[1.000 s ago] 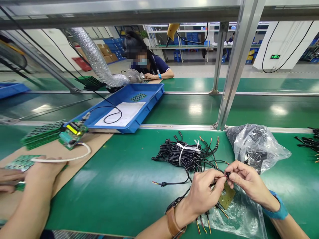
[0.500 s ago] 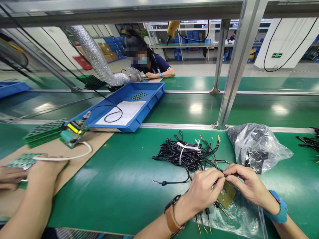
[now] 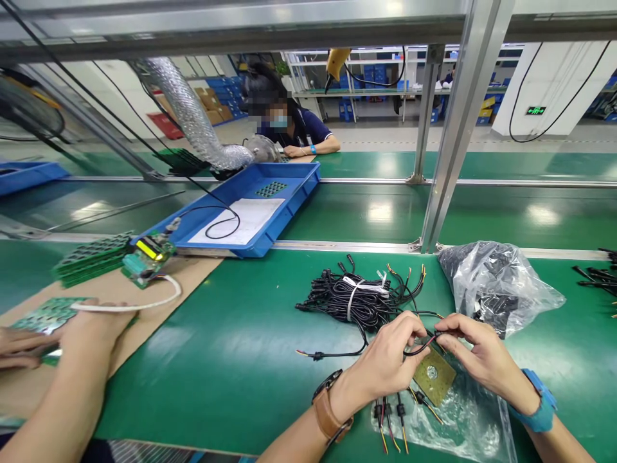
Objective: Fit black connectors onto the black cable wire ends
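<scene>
My left hand (image 3: 388,363) and my right hand (image 3: 477,354) meet over the green table and both pinch one thin black wire (image 3: 418,350) that loops between their fingertips. Just below the fingers a small brownish circuit board (image 3: 434,376) lies on a flat clear plastic bag (image 3: 463,418). Short wires with coloured ends (image 3: 391,421) stick out under my left wrist. A tied bundle of black cables (image 3: 359,297) rests on the table just beyond my hands.
A crumpled clear bag of black parts (image 3: 496,283) sits at the right. A blue tray (image 3: 250,212) stands beyond. At the left, another person's hand (image 3: 89,328) works on green circuit boards (image 3: 91,257) over cardboard (image 3: 159,289). A metal post (image 3: 450,148) rises behind; a seated person (image 3: 294,132) is far off.
My hands have drawn slightly apart and the black wire now bows in a loop between them. The neighbour's hand has barely shifted.
</scene>
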A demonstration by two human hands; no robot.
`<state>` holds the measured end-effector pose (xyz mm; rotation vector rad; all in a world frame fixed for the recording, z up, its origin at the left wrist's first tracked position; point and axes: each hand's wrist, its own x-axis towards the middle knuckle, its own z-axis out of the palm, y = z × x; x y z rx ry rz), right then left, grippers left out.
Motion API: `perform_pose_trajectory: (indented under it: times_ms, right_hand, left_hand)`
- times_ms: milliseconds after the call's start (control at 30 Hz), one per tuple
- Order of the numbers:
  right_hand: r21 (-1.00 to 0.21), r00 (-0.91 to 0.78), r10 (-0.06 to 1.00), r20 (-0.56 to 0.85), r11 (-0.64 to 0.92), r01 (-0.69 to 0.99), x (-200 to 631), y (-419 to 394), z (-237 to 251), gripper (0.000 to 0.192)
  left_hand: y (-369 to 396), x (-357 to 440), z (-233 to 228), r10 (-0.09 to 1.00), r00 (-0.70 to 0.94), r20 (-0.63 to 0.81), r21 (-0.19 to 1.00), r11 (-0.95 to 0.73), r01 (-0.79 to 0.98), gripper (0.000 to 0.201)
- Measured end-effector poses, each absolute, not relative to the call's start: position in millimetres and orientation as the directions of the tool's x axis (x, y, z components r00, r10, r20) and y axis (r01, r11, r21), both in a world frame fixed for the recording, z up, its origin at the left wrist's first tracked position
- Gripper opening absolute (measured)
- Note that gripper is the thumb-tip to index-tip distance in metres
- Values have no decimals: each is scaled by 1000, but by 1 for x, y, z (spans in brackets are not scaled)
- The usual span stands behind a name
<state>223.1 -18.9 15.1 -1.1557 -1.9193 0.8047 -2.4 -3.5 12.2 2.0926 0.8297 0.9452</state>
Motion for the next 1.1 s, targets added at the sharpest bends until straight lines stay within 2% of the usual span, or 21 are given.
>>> perform_pose_trajectory:
  times_ms: [67, 167, 333, 667, 867, 1100]
  right_hand:
    - [-801, -311, 910, 275, 395, 450, 223, -19, 16, 17]
    - [-799, -321, 910, 263, 392, 456, 224, -19, 18, 17]
    - [-804, -316, 912, 262, 387, 451, 226, -19, 16, 18]
    - [-808, -298, 907, 296, 404, 429, 227, -19, 15, 12]
    - [-811, -376, 864, 334, 467, 353, 222, -21, 13, 9]
    - [-738, -385, 812, 438, 569, 362, 210, -20, 4, 8]
  left_hand:
    - [-3, -4, 15, 772, 553, 312, 801, -527, 284, 18]
    - [-3, -6, 15, 777, 558, 290, 834, -491, 251, 16]
    - [-2, -6, 12, 782, 513, 355, 837, -510, 198, 20]
    - [-5, -3, 10, 716, 486, 501, 754, -637, 160, 6]
    - [-7, 4, 3, 756, 424, 499, 768, -612, 188, 14]
    - [-7, 9, -10, 807, 365, 464, 776, -569, 272, 21]
